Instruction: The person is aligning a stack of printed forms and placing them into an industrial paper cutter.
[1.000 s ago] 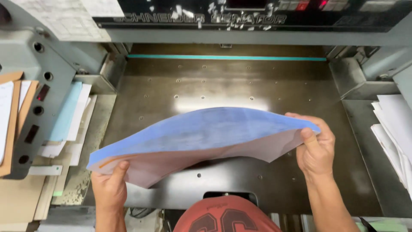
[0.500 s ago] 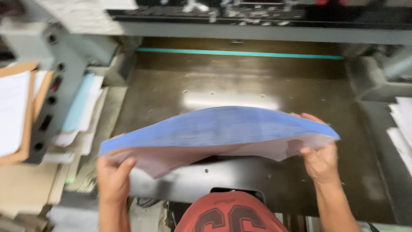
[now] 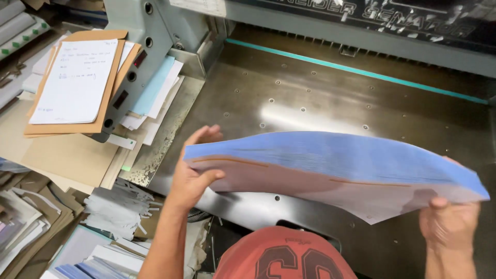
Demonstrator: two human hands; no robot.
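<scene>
Since the earlier frame the view has swung left; the thick blue-topped paper stack (image 3: pixel 330 170) is held bowed above the grey metal cutter surface (image 3: pixel 310 98). Left hand (image 3: pixel 192 173) fingers are spread along its edge; right hand (image 3: pixel 448 225) fingers pinch a corner. Loose sheets could slip if the grip slackens. No containers are seen.

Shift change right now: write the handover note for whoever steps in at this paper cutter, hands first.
Left hand: grips the left end of the thick blue-edged stack of paper sheets, thumb on top.
Right hand: holds the stack's right corner from below.
Stack: bowed, held in the air over the grey metal cutter table, touching nothing else.
Done: stack is lifted off the table.
Left: it is not yet set down or squared against the teal-striped back.
</scene>
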